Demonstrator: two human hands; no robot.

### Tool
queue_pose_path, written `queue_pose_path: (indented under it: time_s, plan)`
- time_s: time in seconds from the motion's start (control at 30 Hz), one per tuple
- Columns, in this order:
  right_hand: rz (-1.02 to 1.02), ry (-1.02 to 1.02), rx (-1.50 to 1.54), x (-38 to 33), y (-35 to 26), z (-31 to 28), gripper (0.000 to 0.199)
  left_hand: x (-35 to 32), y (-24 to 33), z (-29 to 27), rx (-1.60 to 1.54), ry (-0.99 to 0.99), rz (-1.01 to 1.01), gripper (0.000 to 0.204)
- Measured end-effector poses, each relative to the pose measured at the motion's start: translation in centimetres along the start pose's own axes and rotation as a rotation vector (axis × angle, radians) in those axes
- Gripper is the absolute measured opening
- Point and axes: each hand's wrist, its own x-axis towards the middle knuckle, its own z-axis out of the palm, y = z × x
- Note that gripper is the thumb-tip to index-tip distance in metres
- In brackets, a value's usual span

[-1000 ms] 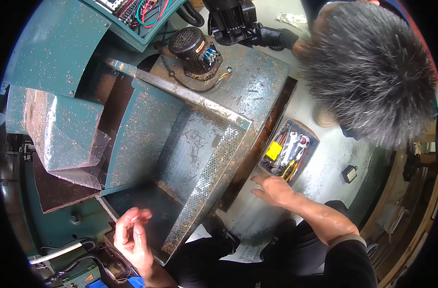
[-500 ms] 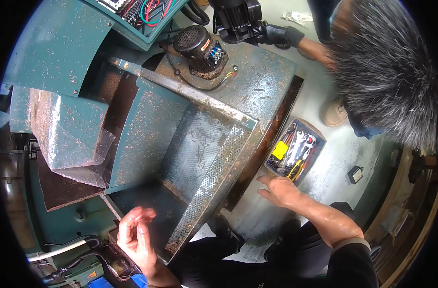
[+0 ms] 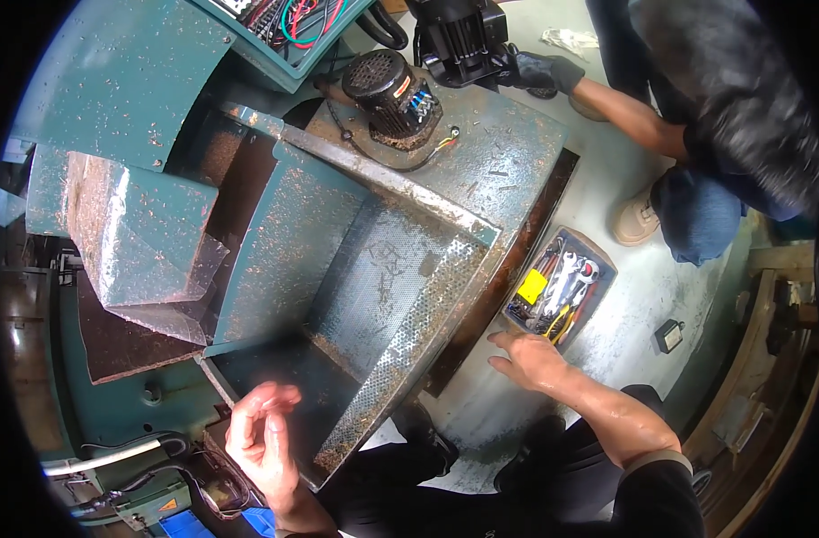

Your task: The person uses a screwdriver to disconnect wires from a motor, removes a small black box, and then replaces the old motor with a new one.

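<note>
My left hand hangs in the air over the near left edge of the green metal tank, fingers loosely curled, thumb apart, holding nothing. Lower right, my right hand is stretched out palm down beside the near end of a tool box, its fingers apart and nothing in them. Wrenches, a bright yellow item and yellow-handled tools lie inside the box. A perforated metal panel lines the tank, which is scattered with metal chips.
A co-worker's gloved hand is at a black motor unit at the far side. Another black motor stands on the tank lid, its cable ending in bare wires. A small black box sits on the floor; a wired cabinet is far left.
The view has shifted slightly, moving the scene a little to the right. The co-worker's head has moved up and away, uncovering more of the arm and leg. My hands keep about the same pose.
</note>
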Motion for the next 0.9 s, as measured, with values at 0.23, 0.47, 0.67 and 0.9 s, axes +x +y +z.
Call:
queue_pose_path:
  time_s: [0.23,0.47,0.67,0.9]
  plan:
    - [-0.002,0.004,0.010,0.0,0.1,-0.2,0.041,0.1,0.0,0.1,-0.018,0.001,-0.005,0.027]
    - [0.061,-0.003,0.000,0.6,0.2,-0.7,0.041,0.0,0.0,-0.1,-0.013,-0.004,0.000,0.027]
    - [0.080,0.069,0.000,1.4,1.2,0.1,0.050,0.1,-0.3,0.2,-0.006,-0.026,-0.014,0.026]
    - [0.094,0.051,-0.155,3.5,3.8,-0.3,0.059,0.0,-0.5,-0.1,0.109,-0.021,0.039,0.034]
